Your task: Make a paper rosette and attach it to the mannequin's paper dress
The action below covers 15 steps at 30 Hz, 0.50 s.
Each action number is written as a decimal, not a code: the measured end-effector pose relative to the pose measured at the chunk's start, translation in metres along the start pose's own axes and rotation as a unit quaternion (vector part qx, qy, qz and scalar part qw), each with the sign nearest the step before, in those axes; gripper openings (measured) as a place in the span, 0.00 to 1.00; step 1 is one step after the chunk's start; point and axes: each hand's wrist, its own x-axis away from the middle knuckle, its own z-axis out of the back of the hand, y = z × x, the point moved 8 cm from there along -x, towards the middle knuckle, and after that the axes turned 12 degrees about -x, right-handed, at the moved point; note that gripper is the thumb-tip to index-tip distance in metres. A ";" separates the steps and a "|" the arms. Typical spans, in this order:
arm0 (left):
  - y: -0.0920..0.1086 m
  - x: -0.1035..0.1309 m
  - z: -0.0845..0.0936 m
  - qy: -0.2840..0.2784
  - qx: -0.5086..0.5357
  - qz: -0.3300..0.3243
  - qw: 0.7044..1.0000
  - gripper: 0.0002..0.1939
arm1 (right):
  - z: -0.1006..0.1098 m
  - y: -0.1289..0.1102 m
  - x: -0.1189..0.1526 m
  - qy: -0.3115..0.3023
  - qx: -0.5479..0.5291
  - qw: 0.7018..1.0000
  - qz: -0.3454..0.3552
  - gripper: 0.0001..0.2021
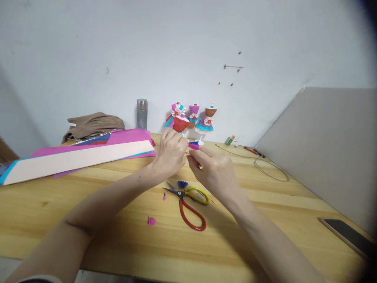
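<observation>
Near the middle, my left hand (172,151) and my right hand (213,167) meet around a small folded blue and pink paper piece (193,145). The fingers of both hands are pinched at it; the left fingertips are partly hidden behind the hand. Below them, scissors (180,193) with one yellow and one red handle lie with parted blades on the table. A dark blue pleated scrap (182,183) touches the area just above the scissors, and a pink scrap (151,221) lies to their lower left.
Coloured paper sheets (88,159) lie at the left, with brown cloth (97,124) behind. A grey bottle (142,114) and small paper-dressed figures (208,118) stand by the wall. A cable (272,173) and a phone (347,234) are at the right.
</observation>
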 end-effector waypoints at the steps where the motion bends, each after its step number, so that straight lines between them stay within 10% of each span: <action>1: 0.004 0.001 0.000 -0.001 -0.023 -0.015 1.000 0.13 | -0.002 0.001 0.000 -0.008 0.010 1.000 -0.007 0.15; 15: 0.047 0.020 -0.022 -0.153 -0.015 -0.313 0.937 0.11 | -0.032 0.031 0.011 -0.335 0.027 0.926 -0.170 0.12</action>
